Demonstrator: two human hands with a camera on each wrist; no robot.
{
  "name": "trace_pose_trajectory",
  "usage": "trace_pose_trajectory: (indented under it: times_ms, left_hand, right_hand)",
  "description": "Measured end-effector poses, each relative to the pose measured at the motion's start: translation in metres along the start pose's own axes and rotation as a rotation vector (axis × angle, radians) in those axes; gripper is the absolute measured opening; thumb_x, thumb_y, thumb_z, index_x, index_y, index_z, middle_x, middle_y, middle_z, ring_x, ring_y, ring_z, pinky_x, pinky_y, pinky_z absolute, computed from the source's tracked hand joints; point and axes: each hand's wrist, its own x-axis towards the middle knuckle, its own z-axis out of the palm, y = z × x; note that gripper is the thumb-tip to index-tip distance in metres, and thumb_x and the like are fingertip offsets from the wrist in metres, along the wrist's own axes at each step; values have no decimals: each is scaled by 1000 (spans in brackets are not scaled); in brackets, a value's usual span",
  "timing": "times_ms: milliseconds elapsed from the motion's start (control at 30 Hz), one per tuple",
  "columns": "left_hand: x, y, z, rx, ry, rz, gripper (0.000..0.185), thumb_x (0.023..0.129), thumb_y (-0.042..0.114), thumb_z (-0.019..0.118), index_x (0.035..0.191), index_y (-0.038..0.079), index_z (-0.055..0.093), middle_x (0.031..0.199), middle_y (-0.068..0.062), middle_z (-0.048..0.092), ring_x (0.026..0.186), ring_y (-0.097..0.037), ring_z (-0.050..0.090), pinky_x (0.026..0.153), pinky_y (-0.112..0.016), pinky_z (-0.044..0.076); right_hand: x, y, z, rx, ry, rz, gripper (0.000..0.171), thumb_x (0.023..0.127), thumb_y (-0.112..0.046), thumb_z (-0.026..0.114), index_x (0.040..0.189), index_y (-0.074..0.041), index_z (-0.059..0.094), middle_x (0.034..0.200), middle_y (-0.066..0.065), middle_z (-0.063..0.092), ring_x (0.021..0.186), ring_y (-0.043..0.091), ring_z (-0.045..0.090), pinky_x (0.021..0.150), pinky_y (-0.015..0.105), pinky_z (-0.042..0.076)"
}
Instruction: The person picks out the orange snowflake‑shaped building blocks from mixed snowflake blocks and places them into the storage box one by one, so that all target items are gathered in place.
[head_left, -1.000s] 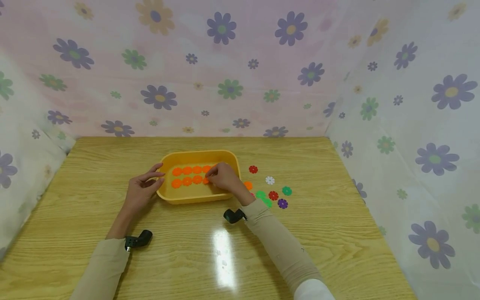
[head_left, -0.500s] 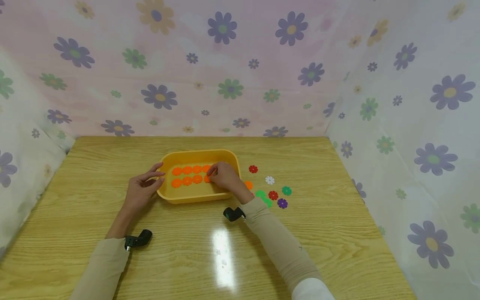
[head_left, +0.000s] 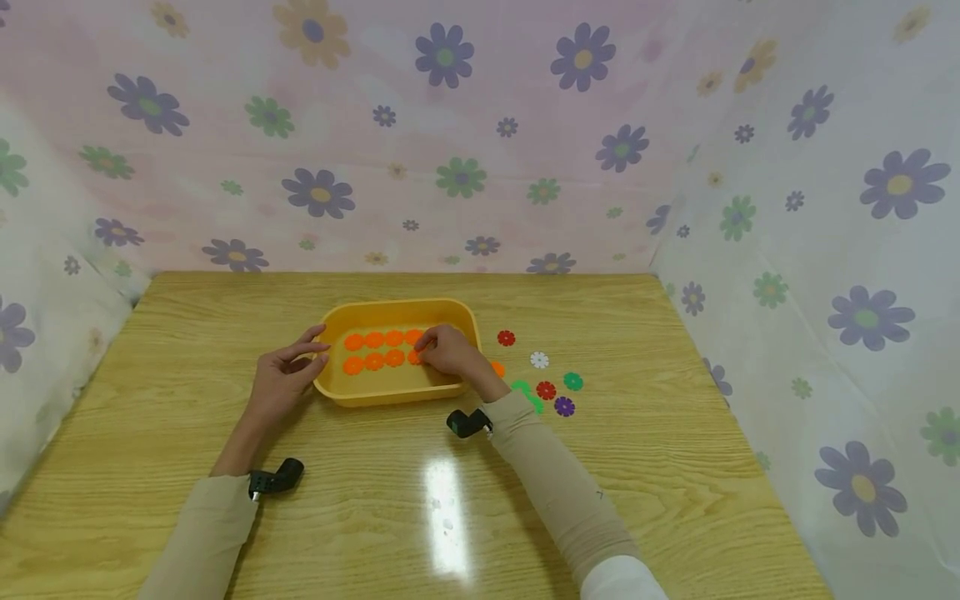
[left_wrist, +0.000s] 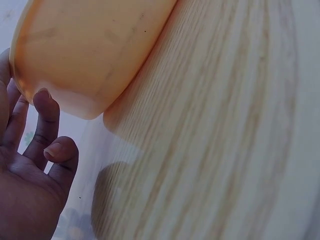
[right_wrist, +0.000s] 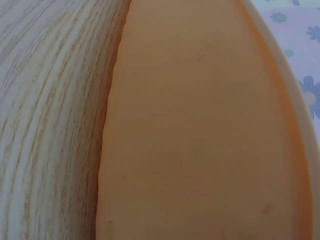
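Note:
A yellow plastic basin (head_left: pixel 390 397) stands on the wooden table. Inside it, orange snowflake discs (head_left: pixel 374 362) lie flat in two rows. Reaching over the near rim, my right hand (head_left: pixel 450 350) has its fingertips on the last orange snowflake disc (head_left: pixel 416 357) of the near row, seemingly pinching its edge; the fingers partly cover it. My left hand (head_left: pixel 285 379) is at the basin's left end, fingers loosely bent, fingertips at the rim. The left wrist view shows the thumb apart from the wall. In the right wrist view only the basin's outer wall (right_wrist: pixel 195 120) shows, the hand hidden.
Right of the basin lie loose snowflake discs: red (head_left: pixel 506 338), white (head_left: pixel 539 360), dark green (head_left: pixel 573 381), purple (head_left: pixel 565 406), another red (head_left: pixel 546 390), light green (head_left: pixel 534 403) and an orange one (head_left: pixel 498 369) partly behind the right wrist. Flowered cloth (head_left: pixel 480 208) encloses the table.
The last orange snowflake disc of the near row has shifted slightly right and away under my right fingertips, which moved with it. My left hand has stayed in place.

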Motion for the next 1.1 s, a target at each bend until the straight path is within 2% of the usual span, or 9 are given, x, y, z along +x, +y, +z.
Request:
trace_pose_trajectory:
  times_ms: [200,400,1100]
  left_hand:
    - [1,1,1,-6,4,-7,31,99,3,65,117,-22,63,143,7,61,131,5,52,87,-13,51]
    - [1,1,1,-24,5,-3,30,98,2,65,117,-22,63,143,6,61,131,5,52,87,-13,51]
    - [1,-1,0,-48,4,17,30,98,0,65,116,-23,62,142,6,62,131,5,52,85,-13,52]
  right_hand:
    - [0,-1,-1,-29,3,-3,12,96,-7,67,105,-1,72,94,11,68,70,15,52,65,22,43]
    - [2,-3,0,-46,15,15,13,95,-10,71,104,-1,70,84,6,61,69,15,50,64,21,41]
    - [2,-2,1,-74,2,3,13,97,-13,70,104,-3,65,68,1,50,57,13,43,56,23,38]
